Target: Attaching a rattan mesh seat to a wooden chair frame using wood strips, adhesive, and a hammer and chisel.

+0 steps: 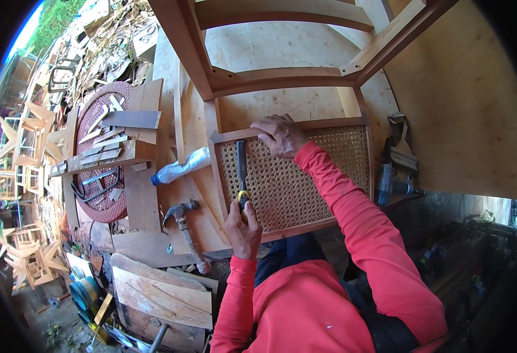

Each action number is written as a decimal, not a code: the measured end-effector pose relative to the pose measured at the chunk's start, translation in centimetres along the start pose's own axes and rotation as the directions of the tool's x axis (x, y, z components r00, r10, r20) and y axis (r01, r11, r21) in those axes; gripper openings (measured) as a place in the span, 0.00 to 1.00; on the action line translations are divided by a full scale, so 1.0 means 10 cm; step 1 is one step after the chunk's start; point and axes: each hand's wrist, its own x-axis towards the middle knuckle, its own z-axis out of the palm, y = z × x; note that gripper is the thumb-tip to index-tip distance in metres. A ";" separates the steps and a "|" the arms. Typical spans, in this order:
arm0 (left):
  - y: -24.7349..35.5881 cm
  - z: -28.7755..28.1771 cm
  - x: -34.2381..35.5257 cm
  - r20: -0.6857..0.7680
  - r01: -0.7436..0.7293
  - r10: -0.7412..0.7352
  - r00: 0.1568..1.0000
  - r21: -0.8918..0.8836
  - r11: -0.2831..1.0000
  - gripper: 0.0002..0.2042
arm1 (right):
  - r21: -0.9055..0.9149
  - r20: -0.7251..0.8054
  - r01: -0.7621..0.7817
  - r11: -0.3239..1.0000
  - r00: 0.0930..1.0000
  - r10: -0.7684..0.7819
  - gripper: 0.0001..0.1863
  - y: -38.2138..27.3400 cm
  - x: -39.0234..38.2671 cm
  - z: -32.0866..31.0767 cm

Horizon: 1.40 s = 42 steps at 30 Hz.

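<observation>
A wooden chair with a woven cane seat (305,176) lies in front of me, its seat facing up. My left hand (244,229) is closed round the black and yellow handle of a chisel (241,165). The chisel's flat blade points away from me over the left side of the cane, near the far seat rail. Bent over that far rail (323,123) are the fingers of my right hand (280,136), gripping the wood. Its fingertips are partly hidden.
A hammer (185,232) and a plastic bottle (182,166) lie left of the seat. Beyond them, wood strips and a hacksaw (97,183) rest on a red woven oval (108,206). A brush (402,147) and another bottle (385,185) stand at right. Chair frames (32,253) stand far left.
</observation>
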 end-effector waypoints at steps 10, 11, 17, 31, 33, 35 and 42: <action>0.28 -0.03 0.01 0.041 0.046 -0.050 0.998 0.085 0.995 0.09 | -0.012 -0.048 0.018 1.000 0.999 -0.019 0.18 0.04 -0.02 0.03; 0.29 -0.03 0.02 0.041 0.048 -0.051 0.998 0.084 0.995 0.09 | -0.019 -0.061 0.020 1.000 0.998 -0.021 0.18 0.03 -0.02 0.02; 0.29 0.13 0.00 -0.014 0.003 0.000 1.000 0.194 0.981 0.09 | 0.000 -0.096 0.037 0.999 0.995 -0.036 0.20 0.01 -0.04 0.05; -0.04 0.12 -0.06 0.157 0.176 -0.128 0.979 -0.345 0.922 0.10 | 0.003 -0.043 -0.009 1.000 0.999 0.009 0.19 0.03 0.01 0.07; -0.16 0.11 -0.04 0.148 0.139 -0.095 0.984 -0.328 0.934 0.10 | 0.010 -0.010 -0.018 1.000 1.000 0.018 0.19 0.01 0.02 0.05; -0.12 0.09 -0.04 0.141 0.138 -0.100 0.985 -0.293 0.946 0.11 | 0.014 -0.026 -0.002 1.000 1.000 0.003 0.19 0.02 0.02 0.04; 0.14 0.05 0.01 0.151 0.219 -0.186 0.971 -0.248 0.944 0.14 | 0.005 -0.142 0.086 0.996 0.986 -0.085 0.18 0.09 -0.03 0.09</action>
